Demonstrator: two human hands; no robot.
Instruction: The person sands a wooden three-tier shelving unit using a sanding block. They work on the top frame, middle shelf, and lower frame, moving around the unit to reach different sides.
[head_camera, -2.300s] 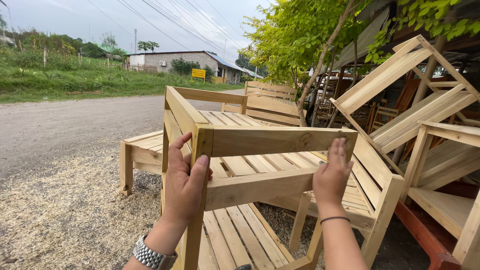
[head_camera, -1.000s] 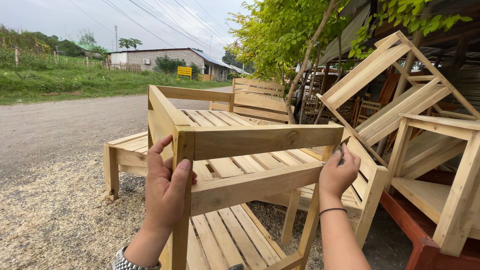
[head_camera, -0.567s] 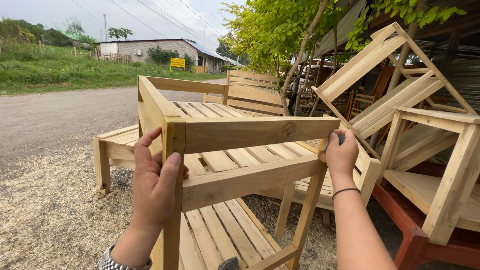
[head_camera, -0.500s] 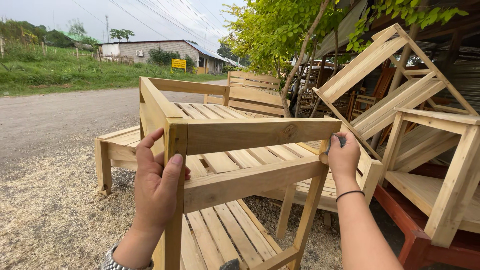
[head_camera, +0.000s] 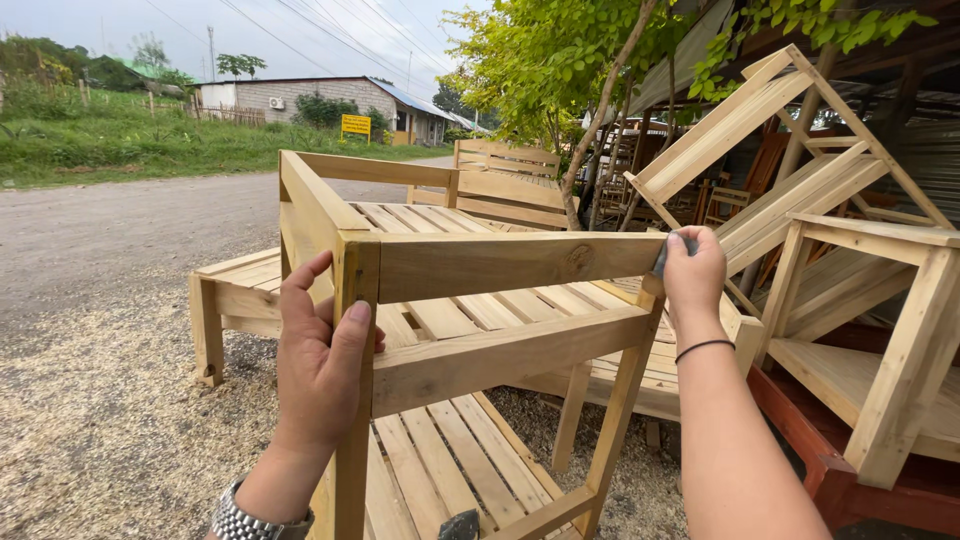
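- Head view: I see the left hand (head_camera: 320, 365) clamped on the wooden chair frame's (head_camera: 500, 265) post at 7 o'clock.
- Right hand (head_camera: 693, 272) presses a grey pad (head_camera: 668, 247) on the rail end at 3 o'clock.
- I judge the frame stiff, moderately heavy, rough; the corner posts are best to grip.

A gravel yard (head_camera: 90, 420) strewn with pale sawdust meets a paved road (head_camera: 110, 225) under flat, overcast daylight. Across the road lie a grass bank (head_camera: 110, 150) and a low grey building (head_camera: 310, 98) with a yellow sign (head_camera: 355, 124). A leafy tree (head_camera: 560, 60) stands beside stacked unfinished wooden frames (head_camera: 800, 190) under a roofed shed.
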